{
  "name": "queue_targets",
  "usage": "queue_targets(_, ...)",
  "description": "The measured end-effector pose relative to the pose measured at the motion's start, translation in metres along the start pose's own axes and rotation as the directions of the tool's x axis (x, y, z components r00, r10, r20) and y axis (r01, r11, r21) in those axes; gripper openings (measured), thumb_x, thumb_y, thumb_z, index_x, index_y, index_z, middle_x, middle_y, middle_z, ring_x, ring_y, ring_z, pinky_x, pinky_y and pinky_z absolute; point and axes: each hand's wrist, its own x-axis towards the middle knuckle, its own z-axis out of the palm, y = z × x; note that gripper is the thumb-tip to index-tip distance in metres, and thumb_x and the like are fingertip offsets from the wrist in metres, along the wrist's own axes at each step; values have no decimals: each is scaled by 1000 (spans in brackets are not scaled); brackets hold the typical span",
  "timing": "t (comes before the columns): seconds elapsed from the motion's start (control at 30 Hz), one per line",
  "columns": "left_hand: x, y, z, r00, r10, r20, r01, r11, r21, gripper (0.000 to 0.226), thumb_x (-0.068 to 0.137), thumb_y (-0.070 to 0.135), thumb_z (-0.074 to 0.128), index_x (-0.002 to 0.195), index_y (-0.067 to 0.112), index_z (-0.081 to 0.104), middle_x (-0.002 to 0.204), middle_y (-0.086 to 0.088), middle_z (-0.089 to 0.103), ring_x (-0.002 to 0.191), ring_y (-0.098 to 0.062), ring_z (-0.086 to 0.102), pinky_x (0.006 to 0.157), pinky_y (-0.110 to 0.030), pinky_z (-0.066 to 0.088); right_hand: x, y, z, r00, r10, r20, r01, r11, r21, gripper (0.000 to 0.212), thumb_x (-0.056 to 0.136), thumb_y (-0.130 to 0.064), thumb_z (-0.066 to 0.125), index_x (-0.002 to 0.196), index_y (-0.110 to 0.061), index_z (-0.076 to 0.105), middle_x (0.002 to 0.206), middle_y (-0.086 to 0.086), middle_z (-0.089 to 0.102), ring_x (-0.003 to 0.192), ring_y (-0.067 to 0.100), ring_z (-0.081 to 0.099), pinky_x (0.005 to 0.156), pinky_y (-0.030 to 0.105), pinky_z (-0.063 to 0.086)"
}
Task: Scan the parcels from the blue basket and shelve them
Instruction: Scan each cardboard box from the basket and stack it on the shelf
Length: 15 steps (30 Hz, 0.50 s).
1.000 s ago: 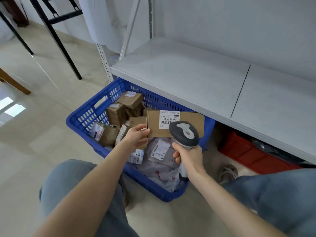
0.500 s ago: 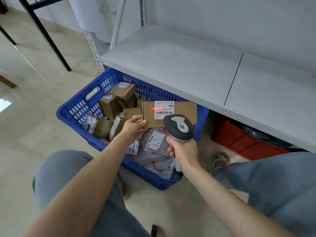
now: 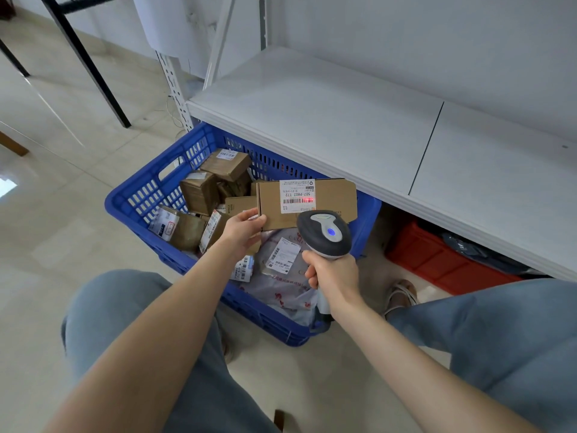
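the left hand (image 3: pixel 242 234) pinches the lower left corner of a flat box (image 3: pixel 307 203), thumb on its face, holding it up over the basket (image 3: pixel 150 198). the right hand (image 3: pixel 332 273) is wrapped tight around the handle of a scanner (image 3: pixel 324 234), whose head sits just below the box with a blue light showing on top. a red glow falls on the barcode of the box's label (image 3: pixel 296 195). the blue basket stands on the floor, partly under a white shelf (image 3: pixel 327 120), filled with brown parcels (image 3: pixel 199 190) and a grey mailer bag (image 3: pixel 285 284). a red crate (image 3: pixel 437 264) lies under the shelf to the right.
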Motion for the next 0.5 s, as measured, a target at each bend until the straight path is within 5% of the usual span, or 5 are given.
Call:
queue_targets(0.33,9,-2,-2,1000,-20,15,20,1000,2,35,91,11,63,125,14,54,114,-5,63,104,-18,61,90,-34,50,6,-2,0,1000,7,-11,-7,999,36,21,83,-11,67,63,-6,64,46,-2,57,42,7,50,49,20,44)
queue_targets(0.5,11,11,0,999,-25,24,27,997,-74,33,94,14,60,126,10,53,102,-5,63,93,-23,65,75,-39,55,25,-30,-27,991,10,-132,16,981,194,12,82,-13,72,72,-10,67,55,1,62,43,10,51,50,25,44)
